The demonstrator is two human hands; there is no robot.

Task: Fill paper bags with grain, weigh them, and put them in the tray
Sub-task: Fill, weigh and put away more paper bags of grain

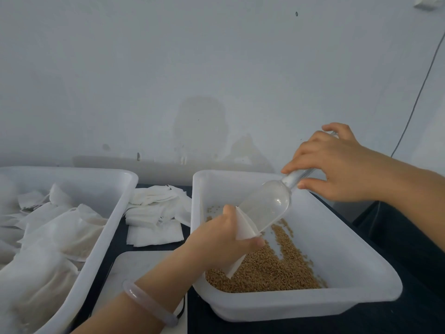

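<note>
L hand (216,244): fingers curled round paper bag (243,228) | R hand (337,165): fingertips pinch handle of clear scoop (267,206), tilted, lip at bag mouth | both over grain (265,268) in right tub (361,273) | bags lying in left tray (115,213)

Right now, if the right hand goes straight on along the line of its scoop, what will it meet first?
Most likely the paper bag that the left hand holds open. The lip of the scoop in the right hand seems to sit at the bag's mouth. Depth is unclear; the grain lies beneath.
</note>
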